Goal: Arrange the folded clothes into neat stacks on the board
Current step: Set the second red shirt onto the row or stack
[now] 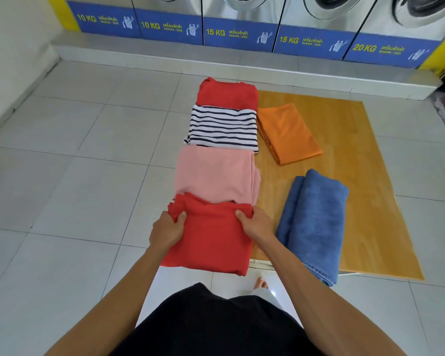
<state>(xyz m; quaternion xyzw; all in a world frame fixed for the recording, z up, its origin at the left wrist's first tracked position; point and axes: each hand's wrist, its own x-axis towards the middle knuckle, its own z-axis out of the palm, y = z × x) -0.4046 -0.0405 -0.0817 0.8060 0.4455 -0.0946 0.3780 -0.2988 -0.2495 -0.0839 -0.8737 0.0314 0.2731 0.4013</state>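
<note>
Head view of a tiled laundry-room floor point(62, 176), pale grey squares with thin dark joints, bounded at the far side by a raised grey step point(165, 51) that carries a row of steel front-loading washing machines point(244, 11) with blue capacity labels reading 10 KG, 15 KG and 20 KG. A wooden board point(370, 176) lies flat on the floor. Along its left edge runs a column of folded clothes: a far red garment point(228, 92), a navy-and-white striped shirt point(224, 125) overlapping its near edge, a pink garment point(216, 173), and nearest the person a red cloth point(211, 240). An orange garment point(288, 132) lies on the board just beside the striped shirt; a folded blue towel point(314, 222) lies at the near right, its end hanging past the board's front edge. The left hand point(167, 231) and right hand point(256, 224) are closed on the far corners of the red cloth, thumbs on top.
</note>
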